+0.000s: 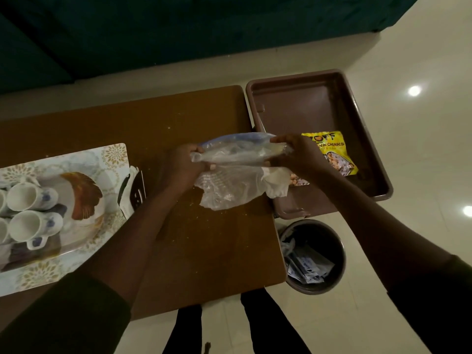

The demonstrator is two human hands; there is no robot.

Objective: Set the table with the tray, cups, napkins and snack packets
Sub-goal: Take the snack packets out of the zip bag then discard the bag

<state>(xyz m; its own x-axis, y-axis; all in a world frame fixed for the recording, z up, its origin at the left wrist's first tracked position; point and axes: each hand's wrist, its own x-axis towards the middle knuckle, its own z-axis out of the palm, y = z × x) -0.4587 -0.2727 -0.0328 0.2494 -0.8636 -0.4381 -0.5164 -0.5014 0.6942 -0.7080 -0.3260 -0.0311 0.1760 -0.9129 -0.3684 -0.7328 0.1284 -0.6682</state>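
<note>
Head view: left hand [182,163] and right hand [298,155] both pinching a clear plastic bag [235,175] at mid-frame, stretched between them above the brown surface [204,251]. Yellow soya chunks packet [332,152] lying in the brown tub [319,103] at right. Patterned tray [112,154] at left edge, carrying white cups [30,195] tipped on their sides. Dustbin [315,256] on the floor, lower right.

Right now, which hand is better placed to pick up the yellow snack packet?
Probably the right hand: it is directly beside the yellow packet in the brown bin. The left hand is farther away.
</note>
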